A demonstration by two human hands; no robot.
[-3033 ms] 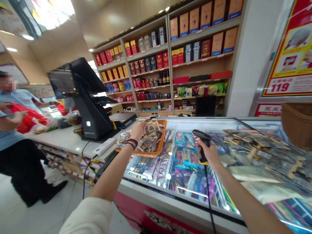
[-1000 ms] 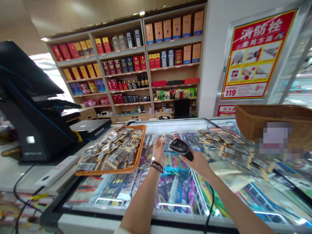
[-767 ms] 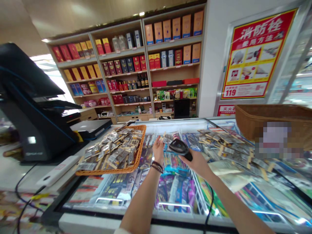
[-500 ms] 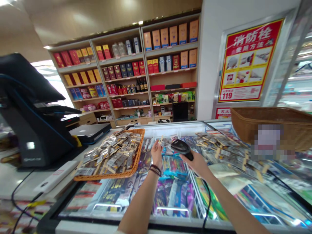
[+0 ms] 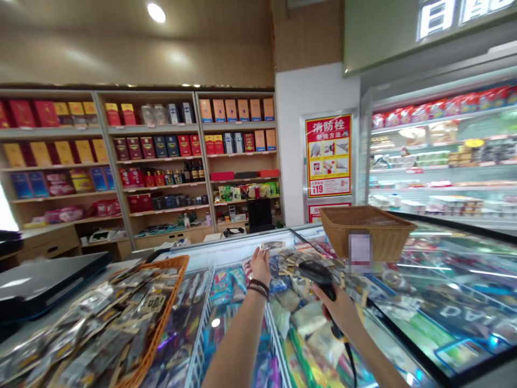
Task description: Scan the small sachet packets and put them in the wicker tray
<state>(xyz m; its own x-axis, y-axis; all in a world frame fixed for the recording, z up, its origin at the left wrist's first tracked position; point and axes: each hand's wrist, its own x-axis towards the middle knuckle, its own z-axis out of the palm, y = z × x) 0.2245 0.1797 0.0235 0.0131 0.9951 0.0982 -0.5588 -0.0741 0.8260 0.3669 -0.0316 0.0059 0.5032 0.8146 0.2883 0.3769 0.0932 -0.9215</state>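
Observation:
My right hand (image 5: 337, 304) is wrapped round the handle of a black barcode scanner (image 5: 317, 271), whose cord hangs down below. Ahead and to the left, my left hand (image 5: 260, 267), with beaded bracelets at the wrist, grips a small flat snack packet (image 5: 273, 245) at its fingertips. Just beyond the scanner lies a loose heap of similar packets (image 5: 291, 260) on the freezer's glass top. More packets (image 5: 117, 318) fill a shallow orange wicker tray (image 5: 174, 291) on the left.
Bagged goods in white wire baskets (image 5: 204, 318) show through the freezer glass. A brown wicker basket (image 5: 379, 242) stands at the back right. To the left is a flat black scale (image 5: 52, 280). Shelves of boxes (image 5: 161, 145) and a refrigerated display (image 5: 444, 161) stand behind.
My view has swung right and up, bringing the refrigerated display in. Both hands have moved rightward over the freezer, towards the loose heap, still holding the scanner and the packet.

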